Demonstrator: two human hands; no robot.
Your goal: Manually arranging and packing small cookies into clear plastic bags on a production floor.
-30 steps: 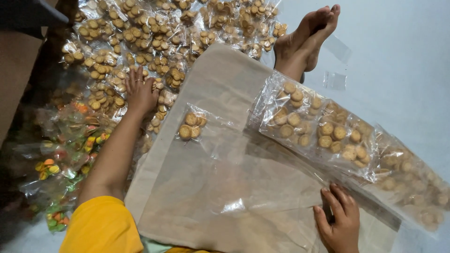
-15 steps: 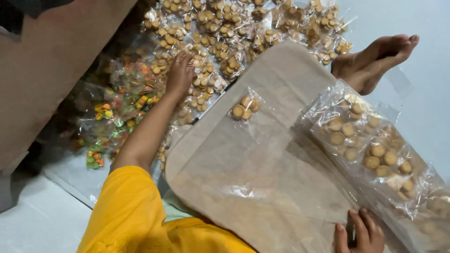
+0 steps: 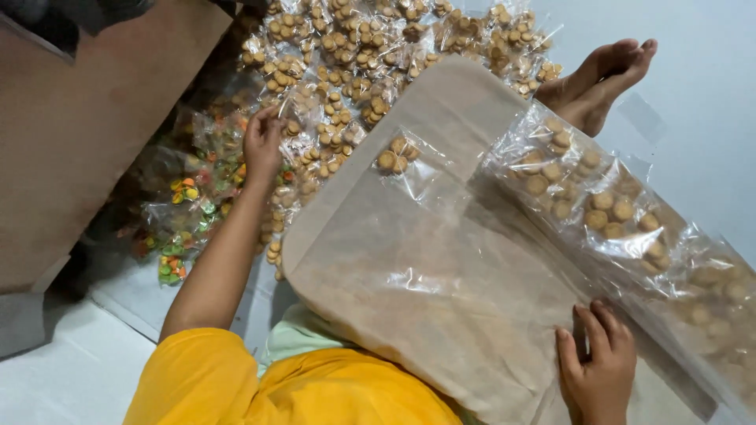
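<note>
Two hands busy: your left hand [image 3: 262, 145] pinches a cookie packet [image 3: 293, 106] on the floor heap, while your right hand [image 3: 596, 370] presses flat on the brown board [image 3: 441, 267]. Lifting it across looks next.

From my seat the feed looked evenly lit, soft indoor light from above, neither dim nor harsh. Shadows stayed faint, the darkest patch sitting at the upper left corner behind the brown board [image 3: 94, 134]. Small white glints showed on the clear plastic sheet [image 3: 441, 275] and on the packets of biscuits [image 3: 354, 55]. The lower right edge went soft and smeared, and the right hand [image 3: 598, 370] was slightly blurred.
</note>
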